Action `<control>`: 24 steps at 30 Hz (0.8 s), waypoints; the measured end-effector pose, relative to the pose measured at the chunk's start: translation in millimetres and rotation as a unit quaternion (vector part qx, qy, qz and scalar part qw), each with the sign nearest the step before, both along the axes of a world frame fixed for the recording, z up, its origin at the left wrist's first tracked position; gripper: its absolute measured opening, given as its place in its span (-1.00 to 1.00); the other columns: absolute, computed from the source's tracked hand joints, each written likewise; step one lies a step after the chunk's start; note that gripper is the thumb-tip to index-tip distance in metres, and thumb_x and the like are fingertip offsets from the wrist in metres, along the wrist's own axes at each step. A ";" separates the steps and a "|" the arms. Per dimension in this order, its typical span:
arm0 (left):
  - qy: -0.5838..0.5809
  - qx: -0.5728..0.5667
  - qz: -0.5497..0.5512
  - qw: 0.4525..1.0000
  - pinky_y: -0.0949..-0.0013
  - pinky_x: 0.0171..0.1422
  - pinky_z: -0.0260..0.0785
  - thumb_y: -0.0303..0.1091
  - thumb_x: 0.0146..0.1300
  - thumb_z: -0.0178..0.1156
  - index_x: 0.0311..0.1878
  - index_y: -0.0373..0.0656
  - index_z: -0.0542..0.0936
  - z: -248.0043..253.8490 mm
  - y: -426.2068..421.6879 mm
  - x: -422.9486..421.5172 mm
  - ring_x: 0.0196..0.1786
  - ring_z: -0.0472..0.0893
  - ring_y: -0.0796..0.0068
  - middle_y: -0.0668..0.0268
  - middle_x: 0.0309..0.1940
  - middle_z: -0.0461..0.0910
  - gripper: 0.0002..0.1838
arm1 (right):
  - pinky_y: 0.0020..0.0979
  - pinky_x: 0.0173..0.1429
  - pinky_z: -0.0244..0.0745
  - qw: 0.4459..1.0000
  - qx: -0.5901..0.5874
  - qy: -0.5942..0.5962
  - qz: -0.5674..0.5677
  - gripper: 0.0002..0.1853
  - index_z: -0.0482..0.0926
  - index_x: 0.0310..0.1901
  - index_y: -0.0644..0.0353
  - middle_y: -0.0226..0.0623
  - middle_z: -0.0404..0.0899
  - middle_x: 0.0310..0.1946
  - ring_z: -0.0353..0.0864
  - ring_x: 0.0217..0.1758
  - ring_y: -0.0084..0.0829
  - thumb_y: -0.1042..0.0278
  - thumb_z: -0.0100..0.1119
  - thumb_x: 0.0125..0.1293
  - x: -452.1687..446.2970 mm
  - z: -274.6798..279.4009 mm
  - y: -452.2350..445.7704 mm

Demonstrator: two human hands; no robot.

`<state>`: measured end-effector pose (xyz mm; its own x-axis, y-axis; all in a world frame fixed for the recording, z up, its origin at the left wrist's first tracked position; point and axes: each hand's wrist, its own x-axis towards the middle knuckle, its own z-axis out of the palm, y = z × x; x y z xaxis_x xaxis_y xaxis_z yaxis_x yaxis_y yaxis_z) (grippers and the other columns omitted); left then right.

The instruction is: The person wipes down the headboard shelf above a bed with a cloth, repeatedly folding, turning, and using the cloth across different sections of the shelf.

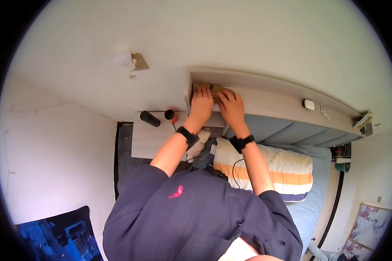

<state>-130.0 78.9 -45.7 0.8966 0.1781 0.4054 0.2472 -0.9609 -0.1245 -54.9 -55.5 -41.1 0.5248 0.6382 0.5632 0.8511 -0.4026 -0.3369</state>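
A brown cloth-like bundle [213,90] lies in the left corner of the headboard shelf [265,95]. My left hand [202,103] is on its left part, fingers bent over it. At its right end, my right hand [232,108] grips it with fingers and thumb close together. The bundle's underside and the parts beneath my fingers are hidden, and I cannot tell its exact kind. Each wrist wears a black band.
A white bedside table [150,141] bears a black cylinder [150,118] and a red-and-black cup-like object [170,115]. A small white case [308,104] and a socket [325,113] are farther right on the headboard. Below is a striped pillow [287,172].
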 end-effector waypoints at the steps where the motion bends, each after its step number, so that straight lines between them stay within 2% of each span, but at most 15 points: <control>1: -0.005 0.000 0.001 1.000 0.17 0.22 0.36 -0.43 0.00 0.19 0.10 -0.45 0.53 0.9 -0.8 -11.2 0.15 0.52 -0.03 -0.11 0.06 0.56 -0.48 | -0.17 0.05 0.44 1.000 -0.005 -0.022 -0.020 -0.60 0.61 0.06 -0.03 -0.38 0.54 0.07 0.45 -0.04 -0.13 0.40 0.28 0.13 -8.9 -1.5 -1.4; 3: -0.010 -0.019 -0.061 0.998 0.20 0.16 0.44 -0.53 0.01 0.15 0.08 -0.44 0.53 3.5 -3.1 -34.2 0.12 0.57 0.05 -0.08 0.08 0.57 -0.52 | -0.15 0.04 0.43 0.998 -0.004 -0.049 -0.041 -0.59 0.61 0.04 -0.01 -0.37 0.54 0.07 0.46 -0.04 -0.13 0.42 0.29 0.09 -28.2 0.4 -6.9; 4: -0.012 -0.016 -0.063 0.998 0.20 0.16 0.44 -0.53 0.01 0.15 0.08 -0.44 0.53 9.5 -1.0 -44.5 0.12 0.57 0.05 -0.08 0.08 0.57 -0.52 | -0.15 0.05 0.43 0.999 -0.010 -0.013 -0.050 -0.59 0.60 0.03 0.02 -0.34 0.54 0.06 0.46 -0.03 -0.12 0.44 0.29 0.07 -41.4 5.3 -11.8; 6: -0.035 -0.115 -0.161 0.980 0.20 0.16 0.45 -0.55 0.00 0.14 0.03 -0.35 0.60 22.0 4.1 -69.3 0.11 0.60 0.10 0.03 0.03 0.62 -0.57 | -0.15 0.06 0.42 0.997 -0.017 0.032 -0.065 -0.58 0.59 0.03 0.04 -0.32 0.54 0.04 0.46 -0.02 -0.11 0.45 0.30 0.05 -63.7 4.6 -20.4; 7: -0.029 -0.116 -0.167 0.979 0.20 0.16 0.45 -0.55 0.00 0.14 0.03 -0.35 0.60 25.0 10.4 -80.0 0.11 0.60 0.10 0.03 0.03 0.62 -0.57 | -0.17 0.06 0.43 0.995 -0.003 0.082 -0.061 -0.58 0.58 0.02 0.07 -0.25 0.54 0.03 0.47 -0.01 -0.11 0.43 0.32 0.05 -71.8 2.3 -22.5; 9: -0.040 -0.251 -0.224 0.941 0.18 0.16 0.45 -0.59 0.01 0.12 -0.04 -0.24 0.66 32.8 26.9 -95.6 0.11 0.61 0.17 0.16 -0.04 0.67 -0.61 | -0.18 0.07 0.43 0.988 0.018 0.135 -0.066 -0.58 0.56 0.01 0.11 -0.19 0.54 0.01 0.49 -0.01 -0.10 0.41 0.35 0.04 -89.2 1.3 -21.8; 11: -0.042 -0.268 -0.244 0.931 0.18 0.15 0.46 -0.61 0.03 0.11 -0.06 -0.21 0.67 37.7 43.9 -105.0 0.11 0.61 0.19 0.20 -0.06 0.68 -0.63 | -0.24 0.05 0.44 0.915 0.022 0.400 -0.044 -0.57 0.53 -0.06 0.20 -0.08 0.54 -0.05 0.53 -0.04 -0.12 0.27 0.43 0.05 -107.4 3.8 -19.3; 12: -0.048 -0.290 -0.253 0.921 0.18 0.14 0.46 -0.64 0.05 0.11 -0.08 -0.18 0.68 38.9 48.3 -111.5 0.11 0.62 0.21 0.24 -0.07 0.68 -0.64 | -0.30 0.01 0.44 0.867 0.016 0.497 -0.023 -0.41 0.45 -0.07 0.26 -0.05 0.52 -0.16 0.53 -0.10 -0.23 0.06 0.53 0.02 -114.9 5.0 -17.2; 13: -0.040 -0.297 -0.265 0.917 0.18 0.14 0.46 -0.64 0.05 0.11 -0.08 -0.18 0.68 43.9 52.6 -116.2 0.11 0.62 0.21 0.24 -0.07 0.68 -0.64 | -0.30 0.01 0.44 0.864 0.019 0.502 -0.038 -0.41 0.45 -0.07 0.26 -0.05 0.52 -0.16 0.53 -0.10 -0.23 0.06 0.53 0.02 -123.4 12.4 -14.2; 16: -0.063 -0.325 -0.311 0.891 0.19 0.11 0.46 -0.62 0.14 0.15 -0.09 -0.20 0.67 64.5 68.4 -124.3 0.07 0.62 0.16 0.18 -0.08 0.68 -0.73 | -0.37 0.02 0.42 0.850 -0.035 0.524 0.043 -0.23 0.34 0.00 0.31 -0.10 0.48 -0.20 0.44 -0.12 -0.40 -0.10 0.55 0.00 -137.8 18.1 -4.8; 17: -0.056 -0.331 -0.319 0.886 0.19 0.11 0.46 -0.62 0.14 0.15 -0.09 -0.20 0.67 66.0 75.0 -126.0 0.07 0.62 0.16 0.18 -0.08 0.68 -0.73 | -0.39 0.11 0.42 0.821 -0.029 0.564 0.079 -0.26 0.35 0.11 0.34 -0.13 0.52 -0.08 0.47 -0.03 -0.41 -0.06 0.47 0.13 -138.2 25.5 -4.1; 20: -0.068 -0.413 -0.303 0.856 0.25 0.05 0.49 -0.59 0.21 0.16 -0.04 -0.24 0.65 64.4 97.1 -128.0 0.02 0.63 0.11 0.10 -0.03 0.66 -0.74 | -0.43 0.25 0.38 0.644 0.198 0.739 0.020 -0.26 0.21 0.36 0.38 -0.15 0.49 0.17 0.47 0.19 -0.44 0.06 0.27 0.35 -146.7 59.7 6.7; 21: -0.065 -0.418 -0.308 0.852 0.25 0.05 0.49 -0.59 0.21 0.16 -0.04 -0.24 0.65 63.7 99.8 -132.1 0.02 0.63 0.11 0.10 -0.03 0.66 -0.74 | -0.47 0.24 0.38 0.618 0.269 0.739 -0.016 -0.35 0.29 0.30 0.35 -0.18 0.51 0.15 0.49 0.17 -0.47 0.09 0.26 0.37 -146.2 55.3 9.4; 23: 0.007 -0.496 -0.229 0.837 0.29 0.06 0.48 -0.55 0.25 0.16 -0.03 -0.23 0.66 67.7 104.3 -137.7 0.00 0.65 0.20 0.14 -0.02 0.66 -0.76 | -0.48 0.23 0.37 0.605 0.326 0.724 0.054 -0.49 0.35 0.24 0.31 -0.26 0.52 0.11 0.51 0.14 -0.51 0.17 0.20 0.41 -137.5 62.1 15.3; 24: 0.008 -0.498 -0.235 0.835 0.29 0.06 0.48 -0.55 0.25 0.16 -0.03 -0.23 0.66 69.5 105.5 -139.7 0.00 0.65 0.20 0.14 -0.02 0.66 -0.76 | -0.48 0.23 0.37 0.608 0.329 0.721 0.049 -0.49 0.35 0.24 0.31 -0.26 0.52 0.11 0.51 0.14 -0.51 0.17 0.20 0.41 -139.6 67.4 17.1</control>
